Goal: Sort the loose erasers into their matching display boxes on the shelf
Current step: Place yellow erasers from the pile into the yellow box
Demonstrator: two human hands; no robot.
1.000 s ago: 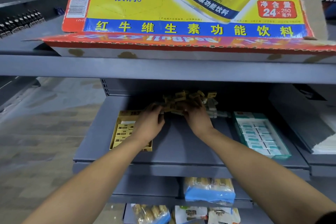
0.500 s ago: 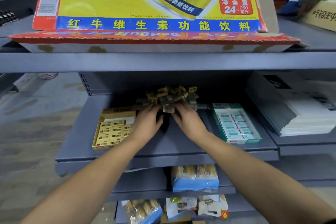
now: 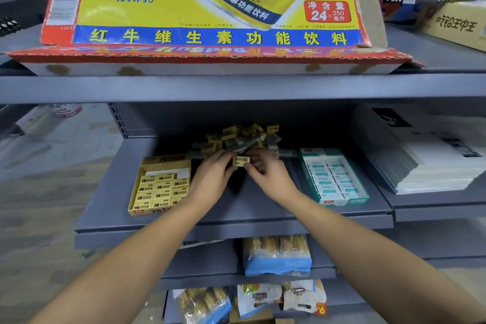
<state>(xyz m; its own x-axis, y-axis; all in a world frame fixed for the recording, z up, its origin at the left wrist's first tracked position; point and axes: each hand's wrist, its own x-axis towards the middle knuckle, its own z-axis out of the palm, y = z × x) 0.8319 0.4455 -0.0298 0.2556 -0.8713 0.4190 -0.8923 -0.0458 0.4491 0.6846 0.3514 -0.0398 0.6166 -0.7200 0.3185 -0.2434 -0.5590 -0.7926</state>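
Observation:
A pile of loose erasers [image 3: 244,138], yellow and grey-green, lies at the back of the grey shelf [image 3: 231,208]. A yellow eraser [image 3: 241,161] is held just in front of the pile, pinched between my left hand [image 3: 213,179] and my right hand [image 3: 268,176]. The yellow display box [image 3: 160,187] of 2B erasers sits to the left, with a gap at its back. The teal display box [image 3: 334,179] of white-and-teal erasers sits to the right.
A large yellow and red drinks carton [image 3: 205,16] fills the shelf above. A stack of paper pads [image 3: 431,160] lies on the adjacent shelf to the right. Bagged snacks [image 3: 276,255] sit on the lower shelves. Tiled floor shows at the left.
Both hands have drawn back a little from the pile, and one yellow eraser has come out of it, held between the fingertips. The camera view has shifted left.

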